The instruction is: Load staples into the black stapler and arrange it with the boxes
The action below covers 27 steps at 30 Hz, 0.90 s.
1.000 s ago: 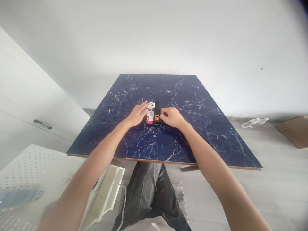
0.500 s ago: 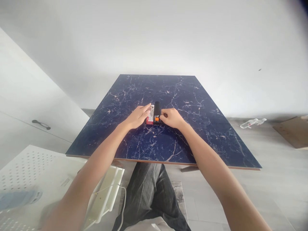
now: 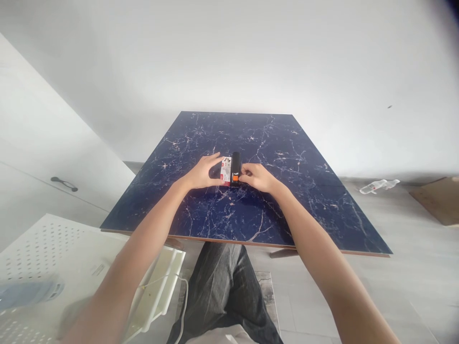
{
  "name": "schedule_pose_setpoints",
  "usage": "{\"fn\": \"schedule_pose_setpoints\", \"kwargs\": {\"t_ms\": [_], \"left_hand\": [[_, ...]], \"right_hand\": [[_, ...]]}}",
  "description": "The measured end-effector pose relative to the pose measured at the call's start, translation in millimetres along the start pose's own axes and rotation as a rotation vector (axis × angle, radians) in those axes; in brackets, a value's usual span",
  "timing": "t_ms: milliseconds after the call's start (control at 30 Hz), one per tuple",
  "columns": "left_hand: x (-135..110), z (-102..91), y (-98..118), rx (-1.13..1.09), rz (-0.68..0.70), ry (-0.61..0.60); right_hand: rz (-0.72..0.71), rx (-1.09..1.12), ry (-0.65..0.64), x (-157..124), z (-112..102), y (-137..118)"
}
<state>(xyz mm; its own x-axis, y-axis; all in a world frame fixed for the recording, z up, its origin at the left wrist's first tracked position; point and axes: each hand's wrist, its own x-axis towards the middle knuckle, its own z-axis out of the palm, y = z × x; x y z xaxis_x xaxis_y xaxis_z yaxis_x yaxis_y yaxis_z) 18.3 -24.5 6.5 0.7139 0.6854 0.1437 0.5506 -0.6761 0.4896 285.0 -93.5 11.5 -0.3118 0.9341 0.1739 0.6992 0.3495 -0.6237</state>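
Note:
A small red and white printed box (image 3: pixel 225 171) lies flat near the middle of the dark blue table (image 3: pixel 201 215). Right beside it, on its right, is a slim black object with an orange patch (image 3: pixel 235 165), which looks like a stapler. My left hand (image 3: pixel 201 172) is at the left of the box, fingers and thumb spread apart, their tips at its left edge. My right hand (image 3: pixel 257 177) is closed in a pinch at the right side of the black object, fingertips against its lower part. The fingers partly hide the contact there.
A white perforated surface (image 3: pixel 71 248) stands at the lower left, with a bluish plastic item (image 3: pixel 32 294) and a pale cable (image 3: pixel 185 296). On the floor to the right are a clear plastic bottle (image 3: pixel 375 186) and a brown box (image 3: pixel 437 198). A wall borders the table's far side.
My left hand has drawn back a little to the left and its fingers have spread, uncovering more of the box. My right hand stays at the black object.

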Motion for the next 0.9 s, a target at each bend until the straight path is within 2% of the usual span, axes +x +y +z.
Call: {"fn": "schedule_pose_setpoints", "kwargs": {"t_ms": [167,433,533,667,800,900], "left_hand": [[3.4,7.7,-10.1,0.049,-0.005,-0.037],[8.0,8.2,-7.9,0.038,0.005,-0.02],[14.1,6.2,-6.6,0.026,-0.019,-0.047],[23.6,8.4,-7.7,0.041,0.045,-0.064],[31.7,19.6,-8.6,0.06,0.074,-0.011],[47.1,30.0,-3.3,0.059,0.064,0.019]], "right_hand": [[-0.033,0.004,0.003,-1.4,-0.2,-2.5],[-0.019,-0.112,0.059,0.0,5.1,-7.9],[0.026,-0.154,0.072,0.2,6.5,-13.1],[0.137,-0.182,0.124,0.8,10.0,-19.6],[0.222,-0.197,0.222,2.1,13.5,-18.3],[0.275,-0.214,0.291,4.0,10.0,-8.8]]}}
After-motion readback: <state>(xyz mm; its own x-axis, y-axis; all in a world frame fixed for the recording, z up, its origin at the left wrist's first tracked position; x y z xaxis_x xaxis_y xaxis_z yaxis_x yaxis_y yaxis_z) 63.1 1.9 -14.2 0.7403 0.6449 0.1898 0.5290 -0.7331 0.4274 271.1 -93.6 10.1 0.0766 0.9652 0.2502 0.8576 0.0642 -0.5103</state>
